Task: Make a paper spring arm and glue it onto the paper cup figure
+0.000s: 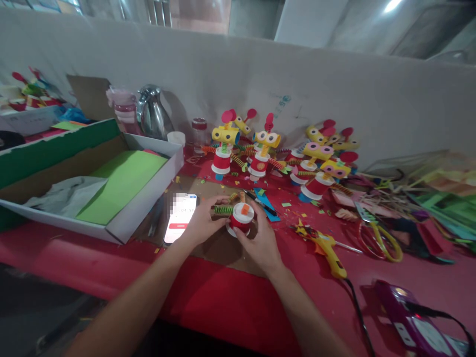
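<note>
A red and white paper cup with an orange paper piece on its white top is held low over a brown board. My right hand is closed round the cup's right side, thumb across its front. On the left, my left hand has its fingers bent beside a green folded-paper spring that sticks out from the cup; its fingertips are partly hidden behind the spring. Yellow and orange springs show behind the cup. A lit phone lies left of my left hand.
Finished-looking cup figures stand along the wall. A yellow glue gun and scissors lie right, near a purple device. An open box with green paper is left. A pen and paper scraps lie behind the hands.
</note>
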The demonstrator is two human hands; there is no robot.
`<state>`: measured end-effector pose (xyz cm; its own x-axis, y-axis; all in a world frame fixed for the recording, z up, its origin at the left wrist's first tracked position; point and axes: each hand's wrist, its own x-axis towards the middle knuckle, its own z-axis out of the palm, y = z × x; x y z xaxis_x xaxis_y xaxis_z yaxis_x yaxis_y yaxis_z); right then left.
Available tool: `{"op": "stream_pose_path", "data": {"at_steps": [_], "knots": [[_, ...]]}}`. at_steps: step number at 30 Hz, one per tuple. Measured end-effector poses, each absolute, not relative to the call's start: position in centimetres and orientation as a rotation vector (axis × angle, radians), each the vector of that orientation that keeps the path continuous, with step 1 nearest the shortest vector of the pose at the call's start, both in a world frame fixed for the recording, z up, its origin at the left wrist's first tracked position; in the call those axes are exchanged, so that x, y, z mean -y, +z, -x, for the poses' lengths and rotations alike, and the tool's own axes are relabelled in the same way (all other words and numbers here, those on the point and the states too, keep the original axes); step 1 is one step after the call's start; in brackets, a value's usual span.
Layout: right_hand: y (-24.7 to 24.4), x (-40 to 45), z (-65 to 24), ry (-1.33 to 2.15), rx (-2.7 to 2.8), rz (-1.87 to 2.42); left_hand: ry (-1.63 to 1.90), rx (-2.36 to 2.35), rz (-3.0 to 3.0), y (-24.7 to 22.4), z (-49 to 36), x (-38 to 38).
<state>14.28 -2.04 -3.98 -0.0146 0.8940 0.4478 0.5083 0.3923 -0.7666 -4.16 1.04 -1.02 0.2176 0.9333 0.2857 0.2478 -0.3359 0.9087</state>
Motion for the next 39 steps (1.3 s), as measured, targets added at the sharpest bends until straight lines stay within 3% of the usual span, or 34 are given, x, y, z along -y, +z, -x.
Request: {"op": "stream_pose_path", "data": {"at_steps": [7,14,20,28,39], "knots": [[-3.8,2.4,-14.4,0.475,1.682,1.311,1.211,-1.137,-1.701,-0.8,4.3,-1.0],[-3.0,3.1,-14.8,0.491,1.665,1.257,1.560,-1.425,-1.458,-1.2,5.5,-1.3],[-2.6,3.3,-15.3,0.538,1.399,1.199,1.650,-1.439,-1.403,-1.5,5.8,-1.5],[-2.9,2.7,-15.3,0.592,1.451,1.228,1.229,-1.119,-1.487,-0.9,4.4,-0.8],[-3.9,1.9,-14.4,0.752,1.500,1.176,1.164,-1.079,-1.590,-1.4,3.5,-1.3]]}}
